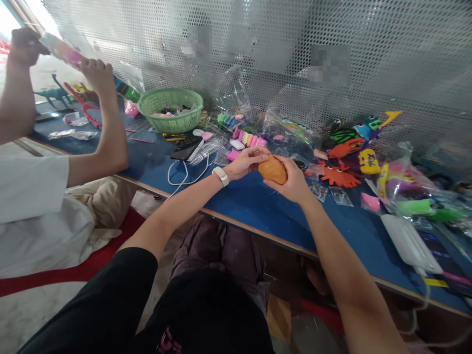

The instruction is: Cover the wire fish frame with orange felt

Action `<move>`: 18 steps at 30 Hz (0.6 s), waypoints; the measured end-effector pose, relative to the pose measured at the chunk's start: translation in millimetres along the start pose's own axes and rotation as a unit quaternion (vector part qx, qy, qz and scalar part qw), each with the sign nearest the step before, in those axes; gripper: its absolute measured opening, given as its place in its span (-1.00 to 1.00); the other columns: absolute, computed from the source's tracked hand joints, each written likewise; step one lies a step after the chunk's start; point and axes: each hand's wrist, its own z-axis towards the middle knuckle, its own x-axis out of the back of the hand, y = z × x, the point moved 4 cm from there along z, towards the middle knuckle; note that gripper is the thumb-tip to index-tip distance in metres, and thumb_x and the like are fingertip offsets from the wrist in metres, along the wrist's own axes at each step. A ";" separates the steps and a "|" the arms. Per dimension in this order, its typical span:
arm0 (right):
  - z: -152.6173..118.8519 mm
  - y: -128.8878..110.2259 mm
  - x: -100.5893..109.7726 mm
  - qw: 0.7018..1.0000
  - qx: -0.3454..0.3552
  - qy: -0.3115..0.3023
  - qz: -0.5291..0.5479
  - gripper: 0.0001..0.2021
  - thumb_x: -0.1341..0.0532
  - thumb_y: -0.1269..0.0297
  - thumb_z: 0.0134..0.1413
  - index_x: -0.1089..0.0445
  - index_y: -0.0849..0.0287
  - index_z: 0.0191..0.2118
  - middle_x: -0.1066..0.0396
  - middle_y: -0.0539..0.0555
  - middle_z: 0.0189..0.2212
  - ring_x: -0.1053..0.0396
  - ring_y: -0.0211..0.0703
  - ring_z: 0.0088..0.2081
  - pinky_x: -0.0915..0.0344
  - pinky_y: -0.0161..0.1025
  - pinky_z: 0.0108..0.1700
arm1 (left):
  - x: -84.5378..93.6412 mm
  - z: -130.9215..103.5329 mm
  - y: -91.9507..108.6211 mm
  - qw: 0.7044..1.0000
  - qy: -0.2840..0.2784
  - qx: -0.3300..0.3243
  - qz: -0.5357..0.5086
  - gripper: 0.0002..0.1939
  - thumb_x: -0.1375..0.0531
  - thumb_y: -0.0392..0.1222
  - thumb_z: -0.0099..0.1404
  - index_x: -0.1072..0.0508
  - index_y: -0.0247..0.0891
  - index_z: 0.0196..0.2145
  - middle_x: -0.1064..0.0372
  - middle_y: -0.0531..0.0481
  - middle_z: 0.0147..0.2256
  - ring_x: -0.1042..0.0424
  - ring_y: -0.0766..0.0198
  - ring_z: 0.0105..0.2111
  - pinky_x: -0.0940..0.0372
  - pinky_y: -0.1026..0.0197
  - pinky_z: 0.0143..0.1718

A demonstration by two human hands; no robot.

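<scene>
I have an orange lump of clay (273,169) held above the blue table (258,206), near its front edge. My right hand (293,179) cups it from below and behind, grip clamped on the clay. My left hand (246,161), a white watch (220,175) on its wrist, presses its fingers against the lump's left side, grip also closed on it. Beyond lie bright clay pieces (245,140) and a green basket (171,109). At far left another person's hands (98,73) hold up a long packet (73,55).
</scene>
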 end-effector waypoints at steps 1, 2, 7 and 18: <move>-0.3 0.8 -0.2 1.000 0.003 0.002 -0.002 -0.08 -0.55 -0.40 0.15 -0.44 0.00 0.47 -0.60 0.35 0.31 -0.58 0.56 0.31 -0.45 0.52 0.45 | -0.1 -0.1 0.2 1.000 -0.002 0.000 0.002 -0.37 -0.76 0.13 0.05 -0.61 -0.23 -0.14 -0.56 0.01 -0.19 -0.54 0.27 -0.20 -0.39 0.19 -0.20; -0.5 1.4 -0.5 1.000 0.006 0.003 -0.004 -0.07 -0.54 -0.41 0.16 -0.44 0.01 0.47 -0.60 0.35 0.31 -0.58 0.56 0.30 -0.46 0.53 0.44 | 0.0 -0.2 0.4 1.000 -0.002 -0.001 0.003 -0.36 -0.76 0.15 0.04 -0.61 -0.23 -0.14 -0.56 0.02 -0.20 -0.54 0.27 -0.21 -0.38 0.20 -0.21; -1.5 2.9 -1.6 1.000 0.024 0.004 -0.013 -0.10 -0.53 -0.33 0.22 -0.40 0.03 0.50 -0.58 0.36 0.33 -0.57 0.57 0.32 -0.46 0.55 0.45 | 1.6 0.7 -1.1 1.000 0.003 0.012 -0.015 -0.37 -0.75 0.06 0.04 -0.65 -0.23 -0.07 -0.58 0.04 -0.26 -0.57 0.26 -0.26 -0.41 0.19 -0.23; -4.2 3.4 -0.9 0.998 0.061 0.010 -0.029 -0.07 -0.57 -0.08 0.21 -0.29 -0.03 0.59 -0.43 0.34 0.42 -0.41 0.55 0.48 -0.34 0.53 0.61 | 2.9 1.8 -1.3 1.000 0.010 0.016 -0.020 -0.76 -0.60 -0.12 0.29 -0.68 -0.22 -0.20 -0.57 0.04 -0.30 -0.56 0.31 -0.33 -0.39 0.26 -0.32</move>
